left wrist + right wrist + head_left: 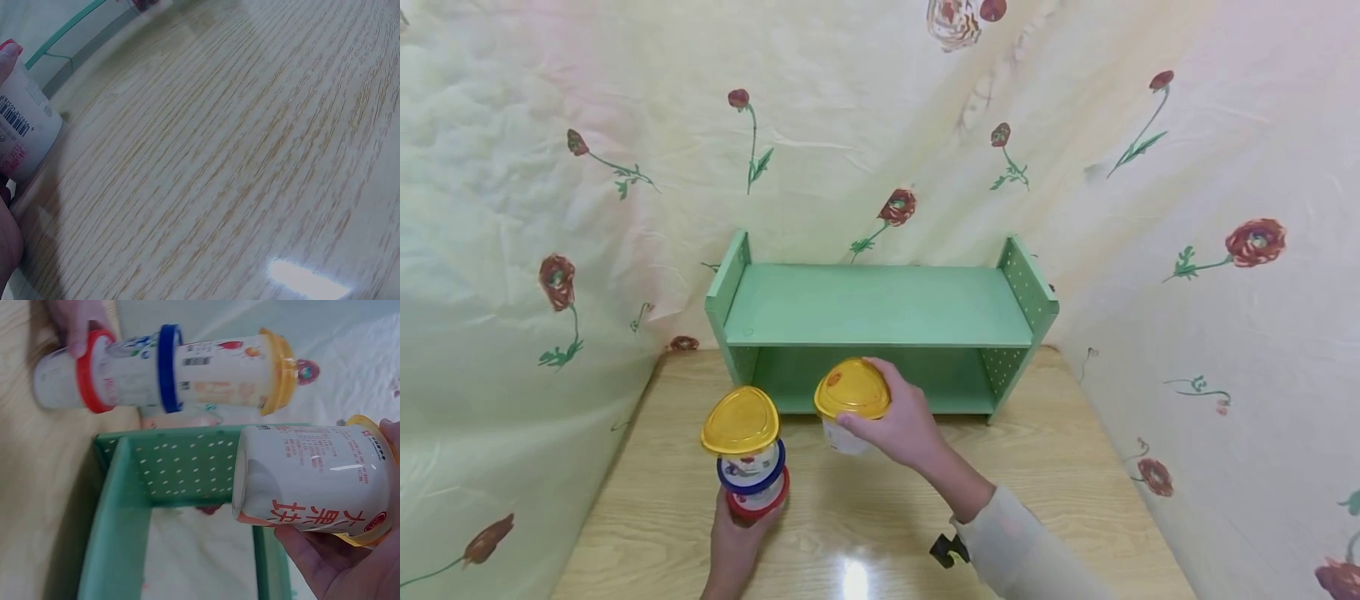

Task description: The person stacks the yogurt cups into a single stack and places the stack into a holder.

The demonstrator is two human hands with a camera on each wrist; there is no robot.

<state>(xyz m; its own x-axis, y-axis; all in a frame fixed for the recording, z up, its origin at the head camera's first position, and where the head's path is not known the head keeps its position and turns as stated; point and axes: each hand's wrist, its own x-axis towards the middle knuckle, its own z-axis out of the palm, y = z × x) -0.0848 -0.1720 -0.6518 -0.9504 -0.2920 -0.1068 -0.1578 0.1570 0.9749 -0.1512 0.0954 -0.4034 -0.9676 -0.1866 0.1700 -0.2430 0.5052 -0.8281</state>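
Note:
A stack of three white tubs stands at the left, with a yellow lid (741,421) on top, a blue lid (752,483) in the middle and a red lid (760,507) at the bottom. My left hand (732,542) grips the lowest tub (28,125) around its red lid. My right hand (910,425) holds another white tub (312,475) with a yellow lid (853,389), raised in front of the shelf. Thumb and fingers wrap around that lid's edge, and Chinese print shows on the tub's side in the right wrist view.
A green two-level shelf (880,304) stands on the wood-grain table (1060,483) against the back, with perforated side panels. Flowered cloth (820,125) hangs behind and along both sides. A small black piece (950,550) shows beside the right sleeve (1022,542).

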